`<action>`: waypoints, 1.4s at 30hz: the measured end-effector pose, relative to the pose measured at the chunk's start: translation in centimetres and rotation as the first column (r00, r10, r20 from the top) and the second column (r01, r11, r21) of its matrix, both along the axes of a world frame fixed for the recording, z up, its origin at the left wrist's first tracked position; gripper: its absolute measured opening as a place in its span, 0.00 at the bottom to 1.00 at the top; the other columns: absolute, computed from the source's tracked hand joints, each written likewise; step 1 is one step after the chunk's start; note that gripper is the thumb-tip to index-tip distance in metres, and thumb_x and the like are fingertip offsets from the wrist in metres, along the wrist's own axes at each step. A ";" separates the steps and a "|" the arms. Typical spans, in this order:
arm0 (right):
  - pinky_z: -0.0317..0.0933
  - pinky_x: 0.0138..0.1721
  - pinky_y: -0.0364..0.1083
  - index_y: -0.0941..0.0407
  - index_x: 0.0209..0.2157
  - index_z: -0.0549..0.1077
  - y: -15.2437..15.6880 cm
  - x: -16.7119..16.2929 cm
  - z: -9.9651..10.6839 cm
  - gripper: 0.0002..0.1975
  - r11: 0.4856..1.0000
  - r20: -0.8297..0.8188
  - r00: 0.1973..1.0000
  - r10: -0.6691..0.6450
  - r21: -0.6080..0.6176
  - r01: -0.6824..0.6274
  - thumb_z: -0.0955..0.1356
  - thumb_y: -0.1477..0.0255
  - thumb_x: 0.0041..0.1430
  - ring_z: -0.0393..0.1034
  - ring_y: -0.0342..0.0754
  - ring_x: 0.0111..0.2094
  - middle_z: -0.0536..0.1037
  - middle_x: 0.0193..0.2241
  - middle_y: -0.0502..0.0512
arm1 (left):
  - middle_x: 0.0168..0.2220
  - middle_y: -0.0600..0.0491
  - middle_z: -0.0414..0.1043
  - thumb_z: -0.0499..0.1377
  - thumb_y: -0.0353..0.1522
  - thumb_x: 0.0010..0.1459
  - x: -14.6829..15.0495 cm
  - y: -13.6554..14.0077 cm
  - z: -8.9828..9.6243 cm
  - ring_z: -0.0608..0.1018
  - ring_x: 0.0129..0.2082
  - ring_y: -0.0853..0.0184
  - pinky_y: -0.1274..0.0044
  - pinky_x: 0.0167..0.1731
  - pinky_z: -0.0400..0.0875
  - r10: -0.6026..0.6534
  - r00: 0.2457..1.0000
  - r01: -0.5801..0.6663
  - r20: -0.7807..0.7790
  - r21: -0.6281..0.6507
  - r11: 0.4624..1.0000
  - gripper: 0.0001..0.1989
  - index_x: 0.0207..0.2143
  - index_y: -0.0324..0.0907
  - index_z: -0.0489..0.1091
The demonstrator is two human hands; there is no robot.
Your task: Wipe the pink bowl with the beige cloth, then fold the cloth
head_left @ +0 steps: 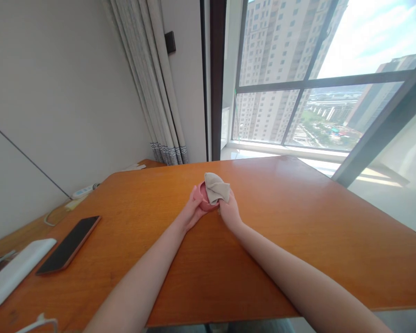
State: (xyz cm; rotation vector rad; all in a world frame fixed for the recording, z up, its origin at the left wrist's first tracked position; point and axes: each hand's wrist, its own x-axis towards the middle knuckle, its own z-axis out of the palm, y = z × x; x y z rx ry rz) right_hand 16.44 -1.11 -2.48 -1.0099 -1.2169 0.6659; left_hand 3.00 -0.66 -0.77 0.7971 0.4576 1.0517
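Observation:
A small pink bowl (204,203) is held over the middle of the wooden table (284,222), its opening tipped up toward me. My left hand (193,208) is closed on the bowl's left side, thumb near the rim. In my right hand (230,210) is a light grey-beige cloth (215,187), which is bunched over the bowl's right rim and covers part of its inside. The right fingers are partly hidden behind the cloth and bowl.
A black phone (69,245) lies at the left, beside a white flat device (19,273). A white cable (41,322) shows at the lower left, and a power strip (83,191) sits along the wall. Behind the table are a curtain (159,92) and large windows (298,88).

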 end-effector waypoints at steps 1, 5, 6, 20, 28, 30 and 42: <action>0.59 0.54 0.53 0.54 0.41 0.75 0.1 0.5 0.3 0.17 1.000 0.022 0.999 0.025 0.010 -0.025 0.62 0.73 0.50 0.67 0.52 0.48 0.74 0.45 0.55 | 0.58 0.44 0.64 0.59 0.40 0.56 -0.1 0.1 -0.1 0.65 0.59 0.55 0.60 0.56 0.61 -0.042 0.999 0.042 0.002 0.003 0.999 0.29 0.59 0.45 0.59; 0.60 0.52 0.52 0.54 0.35 0.76 0.9 2.6 1.3 0.15 0.982 0.172 0.967 0.190 -0.022 -0.189 0.63 0.76 0.45 0.69 0.53 0.45 0.77 0.41 0.53 | 0.53 0.41 0.70 0.56 0.42 0.58 -0.4 0.8 -0.9 0.68 0.56 0.55 0.64 0.58 0.60 -0.075 0.994 0.067 -0.079 -0.092 0.993 0.23 0.50 0.36 0.69; 0.60 0.52 0.53 0.54 0.35 0.77 1.0 2.8 1.5 0.16 0.975 0.200 0.954 0.223 -0.046 -0.218 0.63 0.76 0.45 0.69 0.53 0.46 0.77 0.41 0.53 | 0.52 0.41 0.70 0.57 0.41 0.57 -0.4 0.9 -1.0 0.69 0.56 0.56 0.65 0.58 0.60 -0.037 0.994 0.026 -0.101 -0.111 0.993 0.21 0.48 0.35 0.70; 0.63 0.50 0.52 0.56 0.40 0.74 0.3 1.0 -0.1 0.17 0.986 -0.043 0.999 0.011 -0.169 -0.018 0.61 0.70 0.50 0.69 0.53 0.46 0.78 0.41 0.56 | 0.56 0.46 0.67 0.63 0.35 0.53 -0.2 0.7 -1.3 0.70 0.55 0.59 0.65 0.54 0.64 -0.059 0.997 0.058 -0.049 -0.020 0.998 0.26 0.55 0.45 0.64; 0.62 0.49 0.53 0.56 0.36 0.76 1.9 3.3 0.5 0.14 0.972 0.116 0.976 0.186 -0.165 -0.166 0.63 0.71 0.46 0.70 0.53 0.44 0.78 0.39 0.54 | 0.52 0.46 0.70 0.59 0.36 0.56 0.1 0.5 -1.2 0.75 0.47 0.62 0.69 0.47 0.71 -0.043 0.989 0.022 -0.144 -0.144 0.989 0.23 0.54 0.43 0.64; 0.60 0.53 0.52 0.55 0.39 0.75 1.4 2.3 0.7 0.16 0.980 0.144 0.971 0.190 -0.081 -0.179 0.64 0.73 0.47 0.68 0.52 0.48 0.76 0.44 0.54 | 0.51 0.47 0.71 0.59 0.34 0.56 0.3 0.6 -1.4 0.75 0.47 0.63 0.70 0.48 0.70 0.039 0.996 -0.050 -0.080 -0.137 0.989 0.23 0.54 0.42 0.64; 0.59 0.54 0.52 0.55 0.43 0.73 0.4 0.4 0.0 0.18 0.986 -0.025 0.995 0.097 -0.130 -0.100 0.62 0.70 0.50 0.67 0.52 0.50 0.74 0.48 0.56 | 0.57 0.47 0.65 0.65 0.30 0.50 0.4 0.5 -1.6 0.72 0.52 0.61 0.67 0.51 0.68 0.095 0.995 -0.095 -0.033 -0.005 0.995 0.32 0.57 0.48 0.59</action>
